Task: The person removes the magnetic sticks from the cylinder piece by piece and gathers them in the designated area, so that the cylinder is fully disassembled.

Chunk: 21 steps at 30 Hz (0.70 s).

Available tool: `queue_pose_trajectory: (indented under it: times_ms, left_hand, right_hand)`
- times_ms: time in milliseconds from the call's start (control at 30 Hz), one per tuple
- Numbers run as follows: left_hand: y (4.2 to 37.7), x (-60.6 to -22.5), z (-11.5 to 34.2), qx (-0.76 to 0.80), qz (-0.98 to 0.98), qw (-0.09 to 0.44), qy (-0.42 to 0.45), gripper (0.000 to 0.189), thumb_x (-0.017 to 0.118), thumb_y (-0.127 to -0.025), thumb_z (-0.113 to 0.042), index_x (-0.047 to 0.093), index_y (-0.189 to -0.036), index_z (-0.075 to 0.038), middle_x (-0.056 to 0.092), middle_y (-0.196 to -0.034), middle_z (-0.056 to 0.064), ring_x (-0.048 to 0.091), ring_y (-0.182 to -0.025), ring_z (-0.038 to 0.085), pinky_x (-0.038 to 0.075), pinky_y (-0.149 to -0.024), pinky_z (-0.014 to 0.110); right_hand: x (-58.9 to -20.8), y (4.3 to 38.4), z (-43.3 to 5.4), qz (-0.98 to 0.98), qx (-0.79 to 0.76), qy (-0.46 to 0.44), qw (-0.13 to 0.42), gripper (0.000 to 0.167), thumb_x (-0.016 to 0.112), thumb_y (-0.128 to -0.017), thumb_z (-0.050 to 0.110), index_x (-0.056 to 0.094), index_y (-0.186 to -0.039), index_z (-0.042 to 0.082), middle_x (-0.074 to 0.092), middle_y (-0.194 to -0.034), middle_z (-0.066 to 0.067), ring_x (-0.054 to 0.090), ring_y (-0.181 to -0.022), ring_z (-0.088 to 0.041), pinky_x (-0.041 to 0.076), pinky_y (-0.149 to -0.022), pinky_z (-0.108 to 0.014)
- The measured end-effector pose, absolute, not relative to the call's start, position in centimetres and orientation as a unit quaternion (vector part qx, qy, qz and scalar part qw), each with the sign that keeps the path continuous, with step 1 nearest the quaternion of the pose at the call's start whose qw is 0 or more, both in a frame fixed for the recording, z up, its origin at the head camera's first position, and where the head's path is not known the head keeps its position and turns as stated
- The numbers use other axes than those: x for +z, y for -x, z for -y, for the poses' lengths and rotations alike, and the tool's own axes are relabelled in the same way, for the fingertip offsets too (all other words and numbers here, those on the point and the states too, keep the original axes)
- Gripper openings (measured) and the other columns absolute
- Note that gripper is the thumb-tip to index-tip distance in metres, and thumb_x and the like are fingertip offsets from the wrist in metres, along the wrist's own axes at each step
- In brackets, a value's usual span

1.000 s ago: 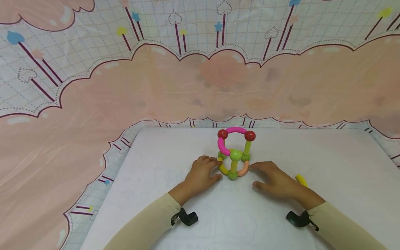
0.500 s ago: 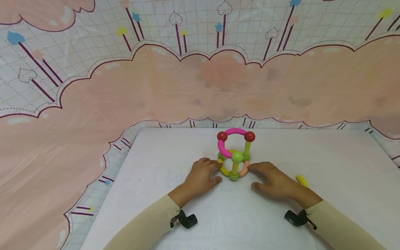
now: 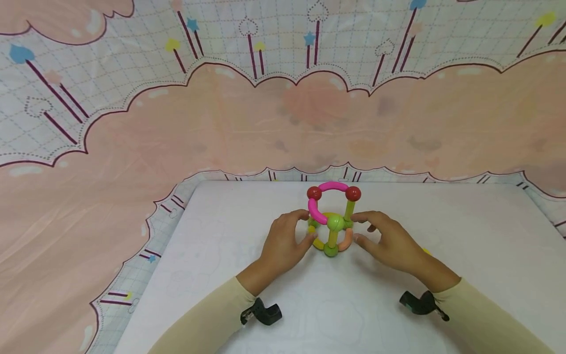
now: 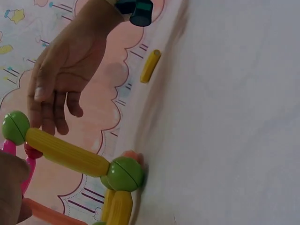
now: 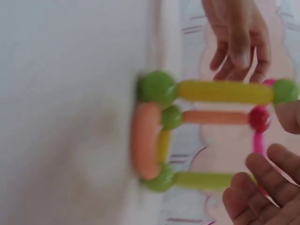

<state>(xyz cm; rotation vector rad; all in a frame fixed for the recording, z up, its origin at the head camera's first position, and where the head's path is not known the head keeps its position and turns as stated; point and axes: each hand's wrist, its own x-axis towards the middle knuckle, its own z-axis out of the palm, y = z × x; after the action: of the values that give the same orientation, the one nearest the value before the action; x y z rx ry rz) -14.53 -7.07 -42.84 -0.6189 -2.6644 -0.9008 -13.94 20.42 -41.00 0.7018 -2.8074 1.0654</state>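
A ball-and-rod building toy frame (image 3: 333, 239) stands upright on the white table, with green balls at its base and red balls (image 3: 353, 193) on top. Pink curved rods (image 3: 333, 186) join the upper balls; yellow and peach curved rods link the lower ones. My left hand (image 3: 283, 243) is at the frame's left side, fingers loosely bent, fingertips close to the lower green ball and yellow rod. On the right side my right hand (image 3: 391, 246) has its fingertips right by the lime upright rod. In the right wrist view the fingers (image 5: 262, 173) of that hand are relaxed, holding nothing.
A loose yellow rod (image 4: 150, 66) lies on the table, mostly hidden behind my right wrist in the head view. The white table (image 3: 221, 211) ends at a patterned cloth backdrop (image 3: 309, 123). Each wrist carries a small black camera (image 3: 262, 311).
Both hands have lifted from the frame's base rods to a bit higher along its sides. The frame shifted slightly toward me earlier, then stayed put. The loose yellow rod is now more covered.
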Motion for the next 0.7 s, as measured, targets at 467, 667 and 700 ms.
queue_pose_trajectory:
  times_ms: [467, 667, 700]
  left_hand:
    - [14.1, -41.5, 5.5, -0.407, 0.872, 0.133, 0.236, 0.048, 0.075, -0.098, -0.02, 0.057, -0.141, -0.007, 0.073, -0.121, 0.003, 0.067, -0.11, 0.024, 0.054, -0.099, 0.043]
    - [14.1, -41.4, 5.2, -0.43, 0.867, 0.108, 0.229, 0.042, 0.072, -0.101, -0.021, 0.063, -0.141, -0.01, 0.075, -0.115, 0.005, 0.067, -0.109, 0.022, 0.055, -0.098, 0.047]
    - [14.1, -41.3, 5.2, -0.431, 0.867, 0.107, 0.228, 0.041, 0.071, -0.101, -0.022, 0.064, -0.14, -0.01, 0.075, -0.113, 0.005, 0.067, -0.108, 0.022, 0.055, -0.097, 0.047]
  right_hand:
    - [-39.4, 14.2, -17.5, 0.879, 0.394, -0.262, 0.069, 0.048, 0.082, -0.091, 0.013, 0.064, -0.135, 0.008, 0.073, -0.124, -0.005, 0.07, -0.098, -0.02, 0.061, -0.08, -0.035]
    - [-39.6, 14.4, -17.0, 0.874, 0.396, -0.268, 0.088, 0.047, 0.086, -0.086, 0.01, 0.069, -0.13, 0.007, 0.076, -0.117, -0.005, 0.073, -0.091, -0.02, 0.063, -0.077, -0.035]
    - [-39.5, 14.4, -16.9, 0.872, 0.398, -0.269, 0.091, 0.047, 0.086, -0.086, 0.009, 0.069, -0.129, 0.006, 0.076, -0.117, -0.005, 0.073, -0.091, -0.02, 0.063, -0.077, -0.034]
